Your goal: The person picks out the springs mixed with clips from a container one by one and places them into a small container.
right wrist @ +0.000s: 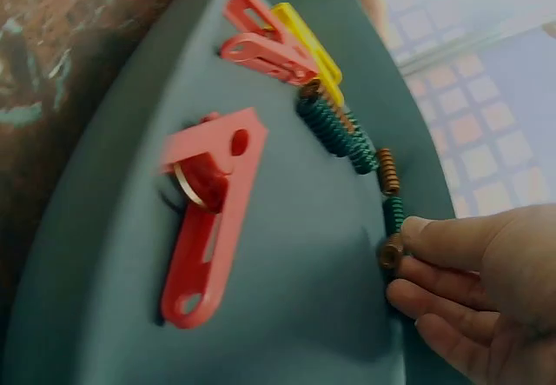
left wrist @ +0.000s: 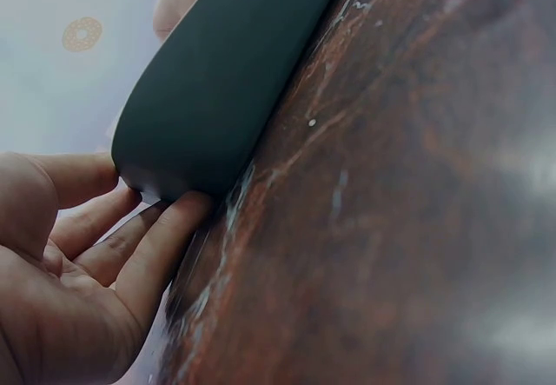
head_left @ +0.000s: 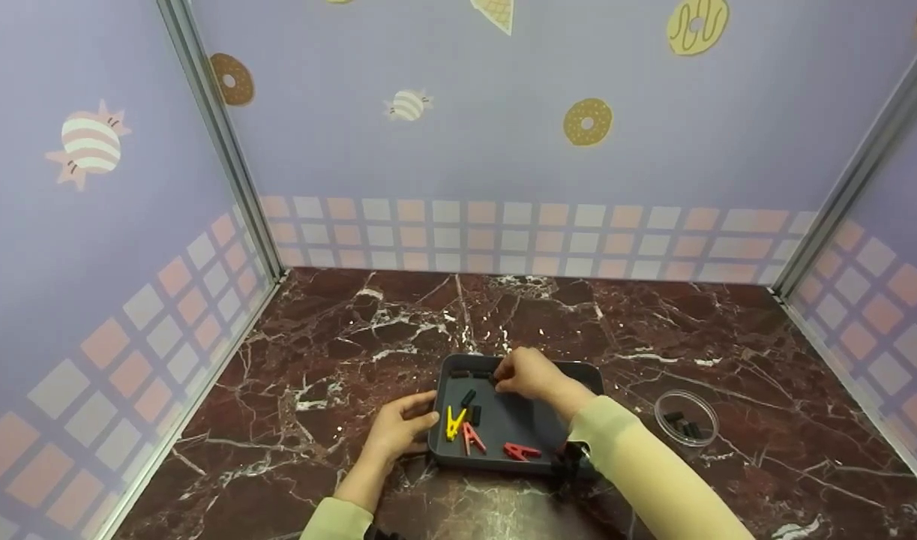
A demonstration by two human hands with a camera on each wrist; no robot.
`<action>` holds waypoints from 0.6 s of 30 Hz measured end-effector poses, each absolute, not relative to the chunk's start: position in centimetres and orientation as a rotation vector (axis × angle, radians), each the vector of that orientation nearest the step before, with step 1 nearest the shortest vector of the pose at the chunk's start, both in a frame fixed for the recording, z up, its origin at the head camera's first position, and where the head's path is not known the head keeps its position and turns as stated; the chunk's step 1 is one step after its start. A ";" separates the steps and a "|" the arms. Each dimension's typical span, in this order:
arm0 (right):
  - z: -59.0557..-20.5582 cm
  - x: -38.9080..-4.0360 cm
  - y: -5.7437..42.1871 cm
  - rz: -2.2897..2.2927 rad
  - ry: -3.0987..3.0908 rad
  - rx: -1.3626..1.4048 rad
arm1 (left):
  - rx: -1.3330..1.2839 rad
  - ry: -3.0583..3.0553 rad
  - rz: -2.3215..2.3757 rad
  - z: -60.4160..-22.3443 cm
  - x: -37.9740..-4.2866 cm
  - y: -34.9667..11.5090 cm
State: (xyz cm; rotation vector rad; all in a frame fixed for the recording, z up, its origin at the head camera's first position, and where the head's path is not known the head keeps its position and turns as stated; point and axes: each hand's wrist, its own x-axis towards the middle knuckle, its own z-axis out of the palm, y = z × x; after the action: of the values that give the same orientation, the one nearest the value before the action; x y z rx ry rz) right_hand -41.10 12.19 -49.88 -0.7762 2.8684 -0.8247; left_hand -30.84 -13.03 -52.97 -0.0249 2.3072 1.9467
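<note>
Right hand (head_left: 529, 373): thumb and index finger nearly closed, pinching a brown spring (right wrist: 391, 251) beside the far wall of the tray; other fingers partly bent.
Green spring (right wrist: 393, 214): just beside the thumb tip, next in the row along that wall.
Second brown spring (right wrist: 387, 170): farther left, in the same row.
Left hand (head_left: 398, 425): thumb over the tray's left rim, fingers against the outer wall, lightly bent, steadying grip.
Tray (head_left: 495, 463): dark grey, rounded corners, on the table.
Loose springs (right wrist: 323, 122): green and brown, in the tray's left half, near the clips; exact count unclear.
Yellow clip (head_left: 455, 424): near the left rim.
Red clips, two: one (head_left: 471, 439) beside the yellow, one (head_left: 520, 451) by the near wall.
Round dish (head_left: 713, 424): clear, right of the tray, holding dark pieces.
Table (head_left: 338, 300): dark red, marbled; white specks beyond the tray.
Panels (head_left: 495, 142): lilac, printed with doughnuts, sweets and checks.
</note>
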 end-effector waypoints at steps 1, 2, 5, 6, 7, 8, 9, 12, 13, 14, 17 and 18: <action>-50.0 -41.1 12.1 -0.804 2.880 -0.801 | -0.021 2.300 1.952 -53.0 -30.8 -13.0; -50.1 -41.1 12.0 -0.790 2.888 -0.824 | -0.020 2.291 1.960 -53.0 -30.8 -13.0; -50.5 -41.1 11.7 -0.759 2.905 -0.869 | -0.017 2.263 1.982 -53.0 -30.8 -13.0; -50.6 -41.1 11.6 -0.751 2.904 -0.883 | -0.015 2.254 1.990 -53.0 -30.9 -13.0; -50.7 -41.0 11.5 -0.747 2.900 -0.892 | -0.015 2.256 1.990 -53.0 -30.9 -13.0; -50.8 -40.9 11.5 -0.744 2.894 -0.908 | -0.016 2.257 1.989 -53.0 -30.9 -13.0; -50.9 -40.9 11.5 -0.737 2.892 -0.912 | -0.015 2.256 1.989 -53.1 -30.9 -13.0; -51.0 -40.6 11.5 -0.760 2.864 -0.901 | -0.025 2.253 1.988 -53.0 -30.9 -12.9; -51.0 -40.6 11.6 -0.774 2.855 -0.890 | -0.028 2.253 1.986 -53.0 -30.9 -12.9; -51.0 -40.6 11.6 -0.789 2.845 -0.877 | -0.030 2.250 1.989 -53.0 -30.9 -12.9; -51.1 -40.5 11.9 -0.842 2.806 -0.833 | -0.033 2.240 2.004 -53.0 -30.8 -12.9; -51.2 -40.5 12.0 -0.855 2.798 -0.831 | -0.032 2.238 2.007 -53.0 -30.8 -13.0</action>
State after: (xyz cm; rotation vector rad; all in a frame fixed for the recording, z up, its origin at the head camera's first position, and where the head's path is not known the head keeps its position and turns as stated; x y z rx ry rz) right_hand -40.52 12.03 -51.19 -0.8314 2.7984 -0.8552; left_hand -30.84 -12.95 -52.99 -0.0317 2.2380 2.0072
